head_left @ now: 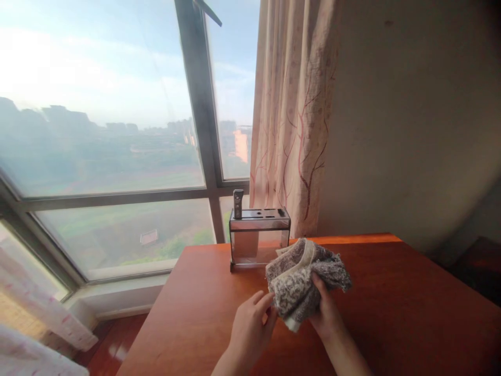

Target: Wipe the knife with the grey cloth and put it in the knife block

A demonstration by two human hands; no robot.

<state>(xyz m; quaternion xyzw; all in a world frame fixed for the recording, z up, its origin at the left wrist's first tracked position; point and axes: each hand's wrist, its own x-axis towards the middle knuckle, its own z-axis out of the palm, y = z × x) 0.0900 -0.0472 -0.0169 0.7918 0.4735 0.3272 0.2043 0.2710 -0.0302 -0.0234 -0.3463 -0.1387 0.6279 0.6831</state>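
Observation:
A bunched grey-brown and white patterned towel [293, 287] is held up above the table in front of me. My right hand [324, 308] grips it from the right and below, with the thumb lying across the fabric and the other fingers hidden behind it. At the towel's lower left edge, the curled fingers of my left hand [256, 316] pinch the cloth. Just beyond the towel stands a clear knife block [250, 245] with a slotted top, its right lower corner covered by the towel. A dark-handled knife [238, 203] sticks up from its left end.
The reddish-brown wooden table [188, 297] stretches beneath both hands, and its far edge lies close behind the block. Large window panes [117, 104] rise on the left. A patterned curtain [289, 120] hangs behind the table, beside a bare wall [391, 120].

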